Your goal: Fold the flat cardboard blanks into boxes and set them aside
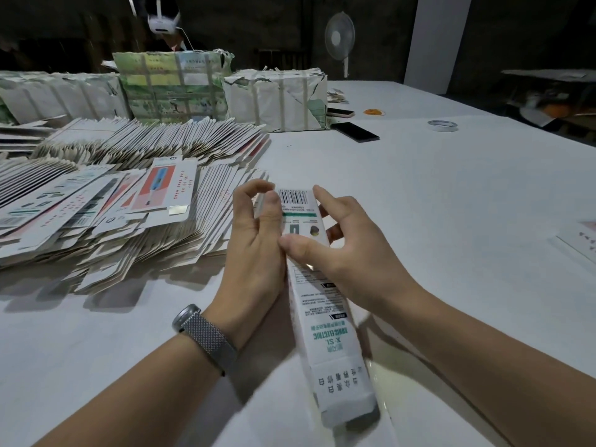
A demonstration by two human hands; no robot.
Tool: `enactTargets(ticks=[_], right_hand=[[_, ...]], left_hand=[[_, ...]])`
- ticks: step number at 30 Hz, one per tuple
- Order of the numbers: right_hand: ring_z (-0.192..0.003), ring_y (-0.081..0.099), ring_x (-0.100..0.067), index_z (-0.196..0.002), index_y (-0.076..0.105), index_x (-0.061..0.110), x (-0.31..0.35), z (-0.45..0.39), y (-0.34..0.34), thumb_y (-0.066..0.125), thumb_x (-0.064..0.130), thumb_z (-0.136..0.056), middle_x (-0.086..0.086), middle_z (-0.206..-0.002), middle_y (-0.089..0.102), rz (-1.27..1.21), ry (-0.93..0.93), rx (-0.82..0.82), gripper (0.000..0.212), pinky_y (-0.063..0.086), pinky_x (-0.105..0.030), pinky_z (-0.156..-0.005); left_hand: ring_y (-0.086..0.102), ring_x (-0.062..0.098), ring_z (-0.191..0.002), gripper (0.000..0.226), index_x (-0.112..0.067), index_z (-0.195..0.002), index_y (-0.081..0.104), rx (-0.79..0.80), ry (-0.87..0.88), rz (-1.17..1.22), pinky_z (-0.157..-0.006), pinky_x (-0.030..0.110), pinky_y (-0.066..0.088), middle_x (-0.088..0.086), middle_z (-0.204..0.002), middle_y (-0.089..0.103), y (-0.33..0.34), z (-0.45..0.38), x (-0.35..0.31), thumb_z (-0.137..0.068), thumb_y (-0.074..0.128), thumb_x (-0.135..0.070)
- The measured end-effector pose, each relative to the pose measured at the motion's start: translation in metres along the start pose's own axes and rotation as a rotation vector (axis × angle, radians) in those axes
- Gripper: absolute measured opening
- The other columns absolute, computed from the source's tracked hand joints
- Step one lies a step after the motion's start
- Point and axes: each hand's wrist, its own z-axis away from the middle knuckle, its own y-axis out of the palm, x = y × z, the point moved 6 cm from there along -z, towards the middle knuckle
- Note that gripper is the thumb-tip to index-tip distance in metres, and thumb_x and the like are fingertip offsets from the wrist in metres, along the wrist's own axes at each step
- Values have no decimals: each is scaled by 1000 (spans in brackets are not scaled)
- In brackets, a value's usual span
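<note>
A long, narrow white box (317,304) lies in the lower centre of the frame between the two hands, its long axis running from the barcode end at mid-frame down and slightly right to the near end close to the bottom edge, the printed face up. The left hand (254,243) comes in from the lower left, wrist wearing a mesh-band watch (206,337), palm against the box's left side; its thumb presses the printed face near the barcode while the forefinger curls above the far end — fingers bent round that edge. The right hand (342,250) reaches in from the lower right, thumb lying across the box's face, forefinger extended along the right edge by the barcode, other fingers curled behind the side — a loose hold. The white counter (451,195) carries fanned heaps of flat blanks (106,214) at the left of the frame, wrapped bundles (277,98) at upper centre, and a dark phone (354,132) beside them
</note>
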Motion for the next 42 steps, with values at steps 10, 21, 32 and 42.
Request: enactTargets(ticks=[10,21,32,42], right_hand=[[-66,68,-2,-80,67,42,14,-3,-16,68,50,-63,18,-84,69,57,128,154,19,46,-20,-53],[-84,57,-19,-97,61,25,-24,22,-163,58,55,-74,4,-101,52,1013,371,28,38,46,-32,-69],[-98,57,-24,-120,60,23,-73,47,-280,57,35,-88,-1,-112,47,1346,536,-104,35,41,-32,-68],[-107,53,-16,-129,56,35,-33,8,-165,52,44,-92,13,-117,50,1000,212,-80,38,37,-32,-81]], left_hand=[[70,22,-68,25,-30,-112,62,41,-16,-121,-58,40,59,5,-85,74,-2,-2,-2,-110,42,-16],[50,8,-54,32,-33,-104,74,150,-146,-73,-41,17,34,-2,-70,59,-6,-3,15,-108,44,-23],[46,9,-43,29,-16,-99,73,155,-205,-63,-44,20,21,4,-59,53,-7,-12,27,-107,45,-14],[56,8,-55,16,-27,-91,73,178,315,-847,-52,20,43,-9,-65,61,-10,-20,-17,-89,69,-12]])
